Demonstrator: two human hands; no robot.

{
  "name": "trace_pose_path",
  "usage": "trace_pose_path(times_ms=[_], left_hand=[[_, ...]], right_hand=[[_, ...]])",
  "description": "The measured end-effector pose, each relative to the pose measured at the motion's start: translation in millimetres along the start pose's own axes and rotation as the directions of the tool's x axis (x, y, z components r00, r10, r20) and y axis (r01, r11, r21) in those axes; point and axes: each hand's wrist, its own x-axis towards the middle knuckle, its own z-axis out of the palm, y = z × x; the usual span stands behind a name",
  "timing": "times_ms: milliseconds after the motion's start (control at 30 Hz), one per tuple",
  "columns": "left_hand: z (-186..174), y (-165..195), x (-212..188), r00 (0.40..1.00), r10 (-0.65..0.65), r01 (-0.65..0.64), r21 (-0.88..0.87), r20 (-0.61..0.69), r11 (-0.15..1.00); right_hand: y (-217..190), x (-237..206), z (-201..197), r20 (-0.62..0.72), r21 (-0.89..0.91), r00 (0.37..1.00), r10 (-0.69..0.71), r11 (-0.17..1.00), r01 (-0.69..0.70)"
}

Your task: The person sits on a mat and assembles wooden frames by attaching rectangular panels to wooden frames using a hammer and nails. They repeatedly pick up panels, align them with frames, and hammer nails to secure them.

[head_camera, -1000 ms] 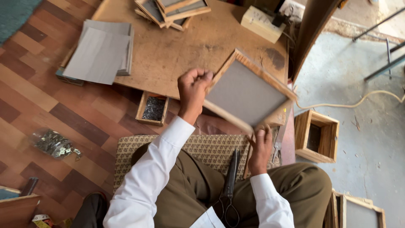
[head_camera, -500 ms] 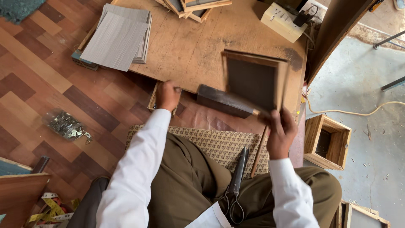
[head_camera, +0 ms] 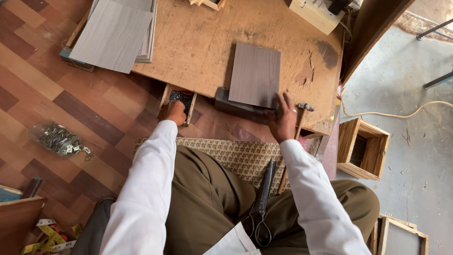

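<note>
The fingers of the right hand (head_camera: 283, 120) are spread and press on the near right corner of a grey-brown panel (head_camera: 255, 74); they hold it down and do not grip around it. The panel lies flat on a dark block (head_camera: 236, 105), on the near edge of a low wooden board (head_camera: 198, 42). Just right of this hand a hammer (head_camera: 302, 113) lies, its head near the fingertips and its handle pointing toward the person.

The fingers of the left hand (head_camera: 173, 112) are bent and reach into a small wooden tray (head_camera: 178, 101) with small dark nails; I cannot tell if they already hold some. The tray stands on the floor, against the board's edge and left of the block.

Further out, a stack of grey panels (head_camera: 115, 33) lies on the far left of the board. A clear bag of metal pieces (head_camera: 59, 139) is on the patterned floor at the left, well apart. Scissors (head_camera: 262, 203) rest on the person's lap. An open wooden box (head_camera: 362, 148) stands at the right on the concrete, and a yellow tape measure (head_camera: 45, 238) lies at bottom left.
</note>
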Motion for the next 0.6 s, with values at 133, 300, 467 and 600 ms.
trace_pose_path(times_ms=[133, 300, 467, 600], left_hand=[[6.3, -3.8, 0.3, 0.997, -0.056, 0.05, -0.092, -0.061, 0.995], [8.5, 0.4, -3.5, 0.997, -0.074, 0.072, -0.044, -0.036, 0.996], [4.1, 7.1, -14.1, 0.995, -0.058, 0.052, -0.067, -0.079, 0.996], [2.9, 5.5, -26.4, 0.983, 0.009, -0.036, -0.144, -0.183, 0.989]], right_hand=[[10.5, -50.2, -26.5, -0.119, 0.209, 0.947, 0.297, 0.94, -0.268], [15.0, -132.9, -49.7, -0.061, 0.101, 0.77, 0.635, 0.772, -0.628], [20.5, -160.1, -43.7, 0.087, 0.485, 0.741, 0.666, 0.621, -0.616], [29.8, -170.8, -40.2, 0.167, 0.672, 0.74, 0.651, 0.474, -0.569]])
